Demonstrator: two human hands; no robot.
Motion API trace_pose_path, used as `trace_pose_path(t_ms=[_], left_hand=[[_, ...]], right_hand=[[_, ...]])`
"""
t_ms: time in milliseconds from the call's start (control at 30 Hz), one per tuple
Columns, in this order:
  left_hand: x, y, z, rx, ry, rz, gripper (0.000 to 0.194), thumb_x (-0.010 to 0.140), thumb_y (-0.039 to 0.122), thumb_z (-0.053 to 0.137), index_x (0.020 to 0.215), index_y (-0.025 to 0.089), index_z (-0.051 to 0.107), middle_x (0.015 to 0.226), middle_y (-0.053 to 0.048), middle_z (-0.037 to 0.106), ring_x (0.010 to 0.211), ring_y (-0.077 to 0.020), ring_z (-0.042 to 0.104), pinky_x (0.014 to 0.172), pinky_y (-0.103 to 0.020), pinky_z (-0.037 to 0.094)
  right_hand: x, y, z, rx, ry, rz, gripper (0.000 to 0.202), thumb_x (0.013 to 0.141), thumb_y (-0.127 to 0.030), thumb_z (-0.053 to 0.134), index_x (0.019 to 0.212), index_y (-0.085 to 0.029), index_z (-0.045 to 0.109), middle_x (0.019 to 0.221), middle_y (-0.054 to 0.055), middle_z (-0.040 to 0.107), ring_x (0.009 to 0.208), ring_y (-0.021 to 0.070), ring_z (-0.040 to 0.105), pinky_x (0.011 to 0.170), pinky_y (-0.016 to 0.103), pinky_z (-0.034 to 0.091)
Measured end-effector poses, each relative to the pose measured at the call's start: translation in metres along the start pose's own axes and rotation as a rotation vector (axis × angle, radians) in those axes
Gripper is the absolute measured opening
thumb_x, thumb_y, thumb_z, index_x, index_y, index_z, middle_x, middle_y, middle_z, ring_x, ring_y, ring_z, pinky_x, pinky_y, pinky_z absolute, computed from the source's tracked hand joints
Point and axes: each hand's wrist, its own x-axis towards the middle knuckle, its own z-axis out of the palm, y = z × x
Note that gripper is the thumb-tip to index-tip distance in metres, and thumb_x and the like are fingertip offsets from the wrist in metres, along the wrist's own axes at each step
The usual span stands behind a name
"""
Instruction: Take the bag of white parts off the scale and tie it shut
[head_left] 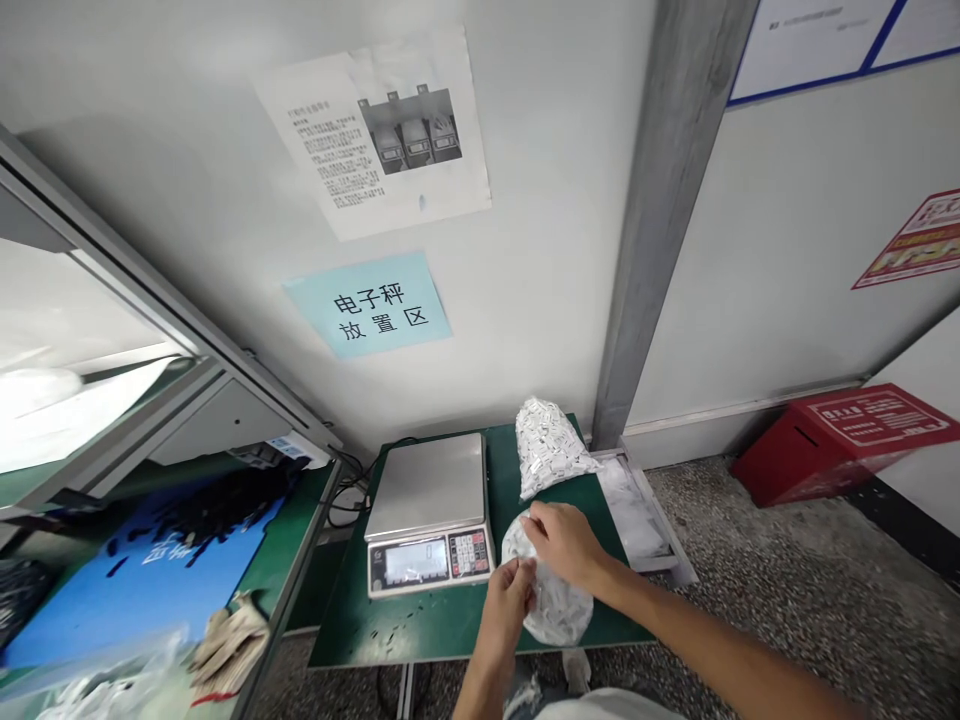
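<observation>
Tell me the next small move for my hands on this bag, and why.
I'd probably draw the near bag's plastic together. Your left hand and right hand both seem to pinch it, close together, so gathering should need little movement. It rests on the table beside the scale; I can't tell whether its mouth is open.

Hands: two, left hand [511, 597] and right hand [566, 540]. Bags at the green table [450, 622]: two, front bag [561, 610] and rear bag [551, 455]. Electronic scale [429, 492]: one. Light blue sign [371, 305]: one. Red box [799, 450]: one. White parts [544, 430] inside the rear bag: too numerous to count
</observation>
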Motion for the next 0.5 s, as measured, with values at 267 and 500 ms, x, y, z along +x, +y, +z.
trace_pose_path(t_ms=[267, 500], left_hand=[[-0.024, 0.013, -0.02, 0.231, -0.066, 0.101, 0.044, 0.086, 0.048, 0.052, 0.059, 0.024, 0.027, 0.06, 0.007, 0.023, 0.055, -0.0103, 0.024, 0.055, -0.027, 0.019], [-0.037, 0.021, -0.036, 0.41, -0.037, 0.097, 0.034, 0.086, 0.033, 0.047, 0.061, 0.023, 0.027, 0.061, 0.006, 0.023, 0.06, -0.0116, 0.024, 0.056, -0.029, 0.017]], right_hand=[[-0.007, 0.038, 0.006, -0.096, -0.05, -0.115, 0.024, 0.096, -0.035, 0.053, 0.086, -0.015, 0.063, 0.082, 0.0, 0.064, 0.08, 0.0152, 0.063, 0.083, 0.038, 0.051], [-0.003, 0.042, 0.012, -0.063, -0.041, -0.097, 0.025, 0.097, -0.037, 0.053, 0.087, -0.015, 0.063, 0.083, 0.0, 0.064, 0.083, 0.0163, 0.063, 0.086, 0.04, 0.049]])
